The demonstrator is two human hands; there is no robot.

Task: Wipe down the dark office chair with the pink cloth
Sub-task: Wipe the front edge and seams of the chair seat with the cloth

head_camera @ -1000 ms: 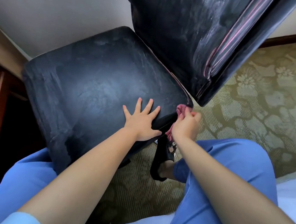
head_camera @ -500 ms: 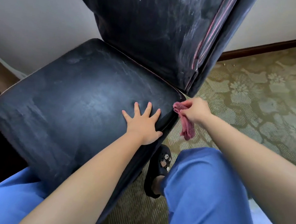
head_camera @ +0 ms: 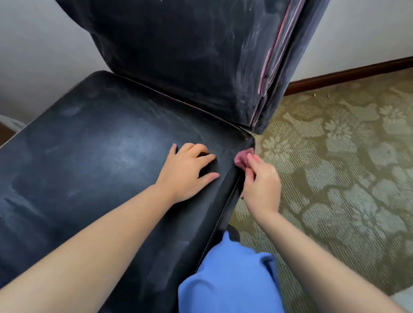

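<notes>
Left hand (head_camera: 188, 172) spread flat on the dusty seat of the dark office chair (head_camera: 93, 170), fingers loosely extended, probably to steady it against swivelling. Right hand (head_camera: 260, 184) clenched around the bunched pink cloth (head_camera: 242, 157), pressed to the seat's right edge near the backrest corner, seemingly working the seam there.

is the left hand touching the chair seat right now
Touching. The head view shows the left hand resting on the dark seat near its right edge, its fingertips bent down against the surface with no gap visible beneath them.
</notes>
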